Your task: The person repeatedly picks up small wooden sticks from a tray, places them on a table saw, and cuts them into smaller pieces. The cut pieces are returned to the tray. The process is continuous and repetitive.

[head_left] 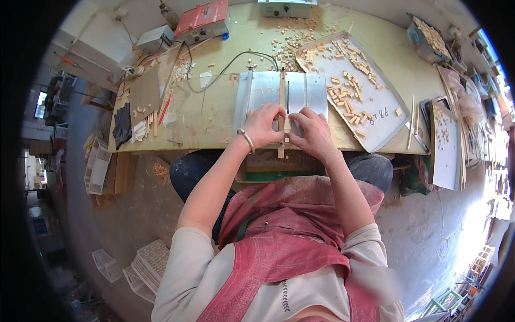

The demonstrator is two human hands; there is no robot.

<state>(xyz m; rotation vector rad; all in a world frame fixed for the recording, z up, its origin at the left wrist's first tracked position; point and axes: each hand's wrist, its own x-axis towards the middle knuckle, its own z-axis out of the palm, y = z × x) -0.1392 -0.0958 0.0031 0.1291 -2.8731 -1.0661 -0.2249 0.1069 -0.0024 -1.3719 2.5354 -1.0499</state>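
Observation:
A small metal saw table (311, 88) with a dark narrow slot lies at the front edge of the workbench. A wooden strip (281, 153) runs along it, its near end sticking out past the edge. My left hand (263, 126) is at the strip's left side, fingers bent and thumb and forefinger closing on the strip. Opposite it, my right hand (313, 134) curls with thumb and forefinger pinching at a small light wooden block (287, 127) beside the strip. The fingertips partly cover the small pieces between both hands.
A metal tray (389, 115) of wooden blocks lies at the right, with loose blocks (292, 45) scattered behind. A red-topped machine (203, 21) stands at the far left. Nearer are a dark glove (123, 124) and a red pen-like tool (166, 110). White crates (147, 268) sit on the floor.

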